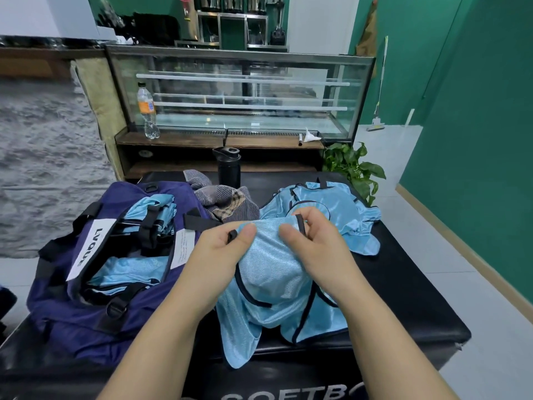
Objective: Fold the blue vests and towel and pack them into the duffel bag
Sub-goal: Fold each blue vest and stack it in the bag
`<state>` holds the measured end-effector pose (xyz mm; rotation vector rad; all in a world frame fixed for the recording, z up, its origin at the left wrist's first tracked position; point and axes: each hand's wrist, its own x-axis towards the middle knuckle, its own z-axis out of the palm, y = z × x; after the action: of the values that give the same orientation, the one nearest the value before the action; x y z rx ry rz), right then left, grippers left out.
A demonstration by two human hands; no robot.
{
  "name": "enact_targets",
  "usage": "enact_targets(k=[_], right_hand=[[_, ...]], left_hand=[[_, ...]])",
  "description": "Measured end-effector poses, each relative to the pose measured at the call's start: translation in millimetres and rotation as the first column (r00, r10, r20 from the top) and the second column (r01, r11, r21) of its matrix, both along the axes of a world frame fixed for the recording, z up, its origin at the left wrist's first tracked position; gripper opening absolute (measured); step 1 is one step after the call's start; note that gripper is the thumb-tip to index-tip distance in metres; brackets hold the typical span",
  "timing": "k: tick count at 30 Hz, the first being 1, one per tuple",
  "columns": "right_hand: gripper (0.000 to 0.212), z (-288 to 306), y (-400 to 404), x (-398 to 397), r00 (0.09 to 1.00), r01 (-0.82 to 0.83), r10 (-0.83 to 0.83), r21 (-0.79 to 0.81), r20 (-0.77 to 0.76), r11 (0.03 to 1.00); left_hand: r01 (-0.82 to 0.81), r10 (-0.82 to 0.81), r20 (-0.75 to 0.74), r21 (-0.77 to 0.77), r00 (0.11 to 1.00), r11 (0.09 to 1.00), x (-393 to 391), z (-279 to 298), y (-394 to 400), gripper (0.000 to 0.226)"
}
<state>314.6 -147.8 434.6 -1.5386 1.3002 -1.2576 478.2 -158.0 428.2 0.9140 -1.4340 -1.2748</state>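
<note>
Light-blue mesh vest (271, 267) held up; folded vests inside open navy duffel (72, 321)

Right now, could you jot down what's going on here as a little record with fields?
surface: black padded bench
left hand: pinches the top edge of a blue vest
right hand: pinches the same vest by its dark trim
duffel bag: navy, open, on the left, folded blue vests inside
unfolded vests: heaped behind the hands
towel: striped, crumpled, between bag and heap
black bottle: upright at the far edge
</note>
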Motion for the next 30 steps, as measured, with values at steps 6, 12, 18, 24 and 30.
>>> enact_targets(k=[6, 12, 18, 24, 30], right_hand=[[0.013, -12, -8, -15, 0.967, -0.097, 0.107, 0.054, -0.231, 0.994], [0.013, -32, -13, -29, 0.963, -0.053, 0.077, 0.096, -0.258, 0.994], [0.014, -56, -14, -42, 0.992, -0.033, 0.048, 0.124, -0.118, 0.992], [0.006, -70, -13, -57, 0.998, 0.008, 0.002, 0.145, -0.069, 0.989], [0.006, -110, -9, -111, 0.946, 0.261, -0.203, 0.223, -0.251, 0.939]], left_hand=[[-0.19, 0.195, 0.051, -0.094, 0.979, 0.977, -12, -5, -7, 0.029], [-0.096, 0.148, 0.305, -0.179, 0.941, 0.979, -24, -9, -6, 0.033], [0.15, -0.03, 0.599, -0.151, 0.8, 0.977, -29, -21, -15, 0.056], [0.07, 0.19, 0.647, -0.353, 0.738, 0.933, -44, -33, -20, 0.013], [0.072, 0.095, 0.612, -0.244, 0.785, 0.967, -61, -43, -20, 0.023]])
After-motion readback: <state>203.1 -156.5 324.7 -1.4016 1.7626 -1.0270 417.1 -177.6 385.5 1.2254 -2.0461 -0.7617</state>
